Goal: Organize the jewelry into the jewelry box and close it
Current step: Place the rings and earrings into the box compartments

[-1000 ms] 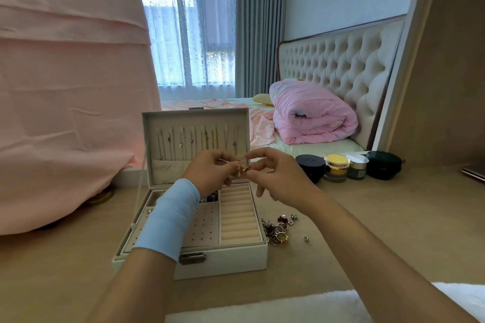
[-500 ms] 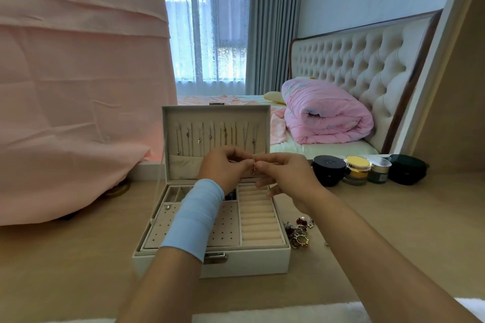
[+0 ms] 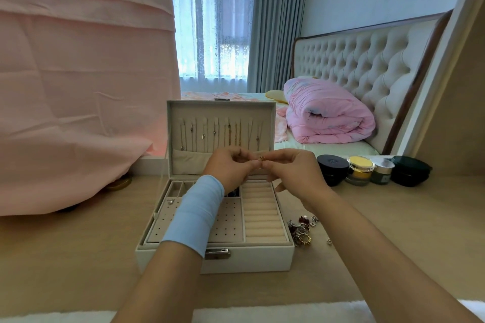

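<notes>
Above the middle of the desk, two bare hands meet fingertip to fingertip over an open jewelry box; the left hand, with a pale blue band round its wrist, and the right hand both have their fingers curled in, pinching a small gold piece between them; what kind of piece it is, is too small to tell. Below the hands the white box sits near the desk's front edge, its lid upright at the back with thin necklaces hanging in a row inside it; the tray holds a dotted earring panel on the left and cream ring rolls on the right. Just beside the box's right wall lies a loose jewelry pile; one tiny stray piece lies near it. Along the desk's back edge, to the right, stand several small jars; a pink cloth drapes over the left end.
</notes>
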A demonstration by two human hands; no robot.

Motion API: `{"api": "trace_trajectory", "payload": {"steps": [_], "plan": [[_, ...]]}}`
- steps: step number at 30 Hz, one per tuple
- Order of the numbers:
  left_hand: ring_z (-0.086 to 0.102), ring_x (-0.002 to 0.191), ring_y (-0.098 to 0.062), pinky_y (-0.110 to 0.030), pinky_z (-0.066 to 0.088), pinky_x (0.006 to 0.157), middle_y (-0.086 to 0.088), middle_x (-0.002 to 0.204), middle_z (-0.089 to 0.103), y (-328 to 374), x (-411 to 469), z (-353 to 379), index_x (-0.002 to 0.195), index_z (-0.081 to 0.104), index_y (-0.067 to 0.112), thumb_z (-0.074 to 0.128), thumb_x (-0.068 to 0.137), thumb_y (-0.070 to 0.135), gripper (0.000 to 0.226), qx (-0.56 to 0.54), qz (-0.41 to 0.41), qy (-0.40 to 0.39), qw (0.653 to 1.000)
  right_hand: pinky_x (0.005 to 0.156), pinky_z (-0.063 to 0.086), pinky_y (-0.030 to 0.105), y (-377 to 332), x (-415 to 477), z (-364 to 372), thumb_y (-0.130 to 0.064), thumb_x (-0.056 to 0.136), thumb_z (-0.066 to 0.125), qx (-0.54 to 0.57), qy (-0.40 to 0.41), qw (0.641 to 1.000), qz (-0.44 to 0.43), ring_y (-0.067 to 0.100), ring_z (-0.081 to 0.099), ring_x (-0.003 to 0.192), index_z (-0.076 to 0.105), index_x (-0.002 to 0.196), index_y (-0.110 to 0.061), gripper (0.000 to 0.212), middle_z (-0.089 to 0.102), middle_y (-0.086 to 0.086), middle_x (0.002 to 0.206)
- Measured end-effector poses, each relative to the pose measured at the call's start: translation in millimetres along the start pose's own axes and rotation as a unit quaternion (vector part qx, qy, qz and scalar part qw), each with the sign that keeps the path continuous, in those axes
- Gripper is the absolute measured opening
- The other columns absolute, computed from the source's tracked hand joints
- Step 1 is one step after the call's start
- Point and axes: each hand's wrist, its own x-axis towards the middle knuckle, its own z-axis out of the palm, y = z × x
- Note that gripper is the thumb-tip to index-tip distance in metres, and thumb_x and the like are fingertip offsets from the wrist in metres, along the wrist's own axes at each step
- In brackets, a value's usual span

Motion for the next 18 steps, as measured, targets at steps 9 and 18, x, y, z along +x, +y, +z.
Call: {"api": "trace_trajectory", "payload": {"steps": [9, 18], "plan": [[0.064, 0.089, -0.009, -0.036, 0.055, 0.087, 0.011, 0.090, 0.069, -6.2, 2.4, -7.5, 0.085, 0.069, 0.030, 0.073, 0.081, 0.027, 0.006, 0.228, 0.016, -0.049, 0.972, 0.076, 0.055, 0.028, 14.6, 1.5, 6.1, -0.023, 0.084, 0.079, -0.284, 0.016, 0.954, -0.092, -0.001, 0.065, 0.079, 0.079, 0.084, -0.033, 0.010, 0.073, -0.018, 0.081], [0.063, 0.096, -0.011, -0.036, 0.053, 0.092, 0.010, 0.100, 0.070, -6.3, 3.3, -8.6, 0.093, 0.072, 0.035, 0.067, 0.087, 0.025, 0.013, 0.269, 0.036, -0.075, 0.960, 0.085, 0.050, 0.033, 14.7, 2.0, 8.6, -0.038, 0.091, 0.067, -0.460, -0.024, 0.874, -0.153, 0.013, 0.063, 0.102, 0.076, 0.098, -0.035, 0.012, 0.071, -0.012, 0.105]]}}
